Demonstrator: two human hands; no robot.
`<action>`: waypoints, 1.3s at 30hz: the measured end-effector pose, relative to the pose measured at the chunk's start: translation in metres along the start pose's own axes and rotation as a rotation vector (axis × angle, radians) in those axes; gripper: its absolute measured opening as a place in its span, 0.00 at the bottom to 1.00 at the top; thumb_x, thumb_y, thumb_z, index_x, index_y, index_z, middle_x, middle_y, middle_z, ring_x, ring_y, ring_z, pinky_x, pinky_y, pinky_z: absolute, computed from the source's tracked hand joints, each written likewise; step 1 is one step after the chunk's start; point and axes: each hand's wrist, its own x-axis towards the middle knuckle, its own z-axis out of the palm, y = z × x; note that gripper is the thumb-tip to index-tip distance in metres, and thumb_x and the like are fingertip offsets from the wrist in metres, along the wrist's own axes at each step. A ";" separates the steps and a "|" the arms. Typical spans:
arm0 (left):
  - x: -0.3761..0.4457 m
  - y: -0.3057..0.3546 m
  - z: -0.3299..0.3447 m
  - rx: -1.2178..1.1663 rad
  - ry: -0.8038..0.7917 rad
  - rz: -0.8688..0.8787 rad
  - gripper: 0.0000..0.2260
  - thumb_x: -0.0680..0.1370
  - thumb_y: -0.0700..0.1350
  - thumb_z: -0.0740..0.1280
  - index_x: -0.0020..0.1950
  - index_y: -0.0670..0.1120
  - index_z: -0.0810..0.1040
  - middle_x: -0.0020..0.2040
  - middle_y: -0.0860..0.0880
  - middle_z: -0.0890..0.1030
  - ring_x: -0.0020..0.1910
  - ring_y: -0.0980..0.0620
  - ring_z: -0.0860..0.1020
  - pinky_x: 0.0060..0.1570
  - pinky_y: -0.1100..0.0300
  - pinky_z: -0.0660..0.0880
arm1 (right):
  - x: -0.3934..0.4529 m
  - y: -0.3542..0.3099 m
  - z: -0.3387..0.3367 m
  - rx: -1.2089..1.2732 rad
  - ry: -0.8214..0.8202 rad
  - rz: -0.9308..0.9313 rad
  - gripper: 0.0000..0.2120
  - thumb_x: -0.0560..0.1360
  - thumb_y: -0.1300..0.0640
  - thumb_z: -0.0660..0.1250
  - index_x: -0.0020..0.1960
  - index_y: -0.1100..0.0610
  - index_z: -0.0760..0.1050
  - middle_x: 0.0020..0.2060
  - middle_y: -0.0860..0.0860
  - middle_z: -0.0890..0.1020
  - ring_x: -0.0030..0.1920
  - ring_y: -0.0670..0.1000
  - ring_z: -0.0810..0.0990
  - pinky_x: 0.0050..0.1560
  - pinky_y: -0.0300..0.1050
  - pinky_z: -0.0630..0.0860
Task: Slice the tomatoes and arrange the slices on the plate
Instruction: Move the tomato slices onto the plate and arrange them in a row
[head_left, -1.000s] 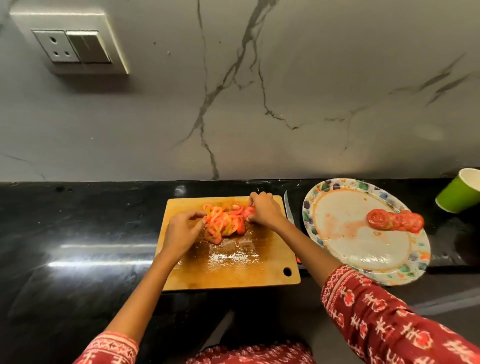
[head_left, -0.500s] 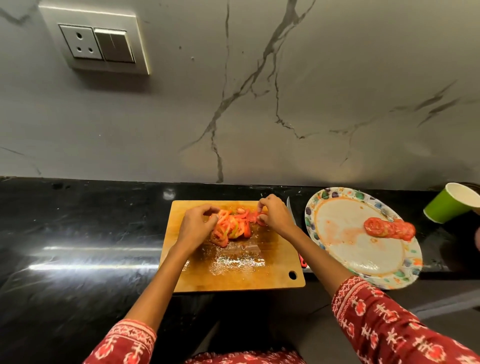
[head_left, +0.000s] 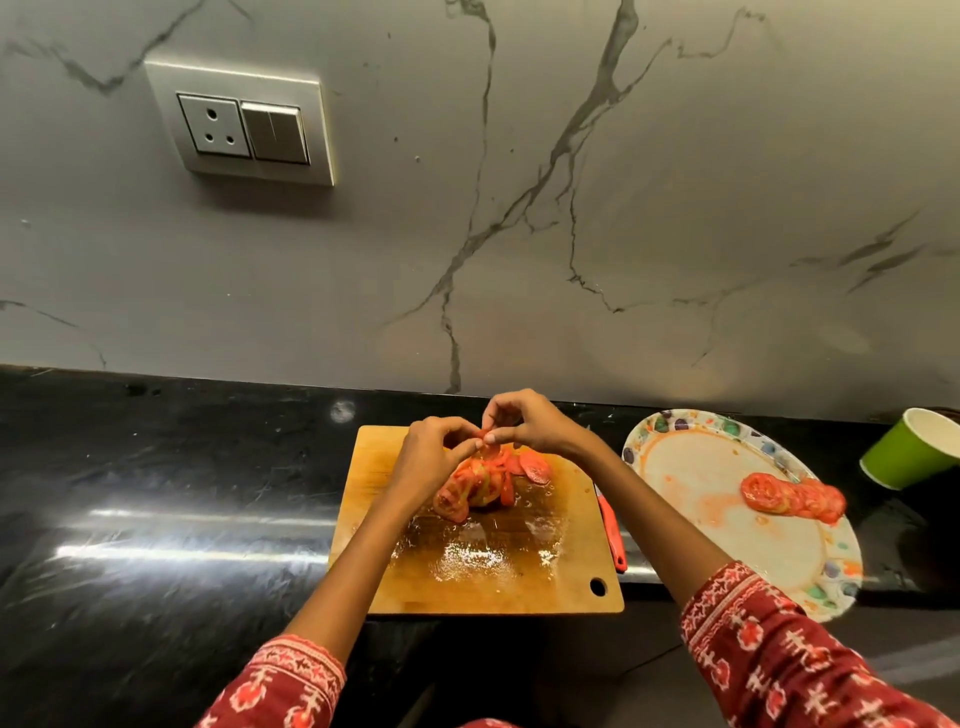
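Slices being gathered above the cutting board, and a spill is being risked.

Left of the cutting board (head_left: 384, 587) only black counter (head_left: 156, 519) is being shown. Over the board's far half, the left hand (head_left: 428, 457) and right hand (head_left: 535, 423) are being brought together, fingertips curled and pinching what looks like a thin tomato slice (head_left: 485, 435); the grip itself is too small to be read clearly. Just beneath them the pile of cut slices (head_left: 485, 480) is lying on the wet board. Right of the board a red-handled knife (head_left: 610, 535) is lying, then the plate (head_left: 691, 467), where one row of slices (head_left: 792, 499) is already being displayed. Slippery slices are likely being dropped or torn if carried across that gap pinched so lightly.
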 end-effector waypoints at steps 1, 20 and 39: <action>0.000 0.000 0.000 0.010 0.009 -0.006 0.09 0.73 0.44 0.70 0.52 0.45 0.82 0.46 0.47 0.83 0.46 0.55 0.79 0.49 0.59 0.77 | 0.000 0.000 0.001 0.005 0.000 -0.005 0.03 0.73 0.63 0.70 0.45 0.58 0.77 0.40 0.47 0.79 0.44 0.44 0.78 0.43 0.32 0.73; -0.007 0.002 0.015 0.062 0.006 -0.084 0.05 0.74 0.45 0.69 0.48 0.47 0.81 0.44 0.50 0.81 0.40 0.57 0.76 0.36 0.67 0.72 | -0.027 0.063 0.011 -0.703 0.103 0.180 0.11 0.75 0.59 0.66 0.58 0.54 0.75 0.58 0.54 0.75 0.61 0.54 0.72 0.62 0.53 0.69; 0.005 0.029 0.056 0.070 -0.130 -0.032 0.04 0.74 0.43 0.70 0.47 0.47 0.82 0.43 0.51 0.82 0.43 0.56 0.78 0.39 0.70 0.72 | -0.082 0.091 -0.002 0.002 0.458 0.102 0.05 0.70 0.69 0.69 0.45 0.64 0.80 0.41 0.54 0.80 0.43 0.48 0.77 0.43 0.30 0.73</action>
